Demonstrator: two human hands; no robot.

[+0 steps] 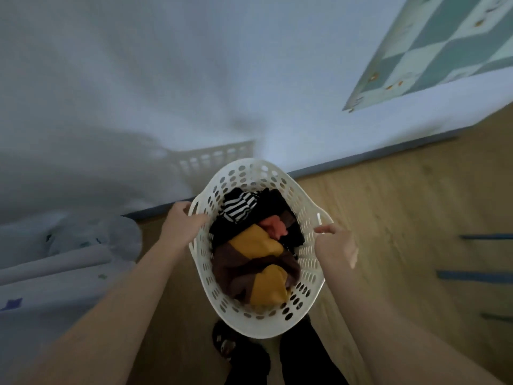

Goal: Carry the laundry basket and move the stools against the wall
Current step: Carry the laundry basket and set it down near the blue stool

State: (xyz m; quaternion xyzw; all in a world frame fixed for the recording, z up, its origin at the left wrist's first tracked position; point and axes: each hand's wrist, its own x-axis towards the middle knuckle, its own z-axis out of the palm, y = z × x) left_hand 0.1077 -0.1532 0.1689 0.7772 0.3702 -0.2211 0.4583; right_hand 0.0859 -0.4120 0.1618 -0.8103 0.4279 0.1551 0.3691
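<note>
Basket [311, 273]: white plastic, oval, perforated walls, at frame centre, between the two forearms and above the floor [402, 218]. Contents: a heap of clothes [258, 262] filling the lower part. A black-and-white striped piece [238, 208] lies at 11 o'clock in the heap, a pink piece [276, 226] near the centre, black fabric at 1 to 3 o'clock, and mustard-and-brown fabric from the centre to 6 o'clock.

Left hand [181, 226]: at 9 o'clock of the basket, fingers curled over the rim at the handle opening, closed on it. Right hand [337, 248]: at 3 o'clock of the basket, fingers closed around the opposite handle. The basket hangs between both hands, in front of the legs at 6 o'clock.

Wall [194, 79]: at 12 o'clock, just beyond the basket; its skirting runs along the floor. The view is motion-blurred. Pale fabric [69, 259] lies at 9 o'clock.
</note>
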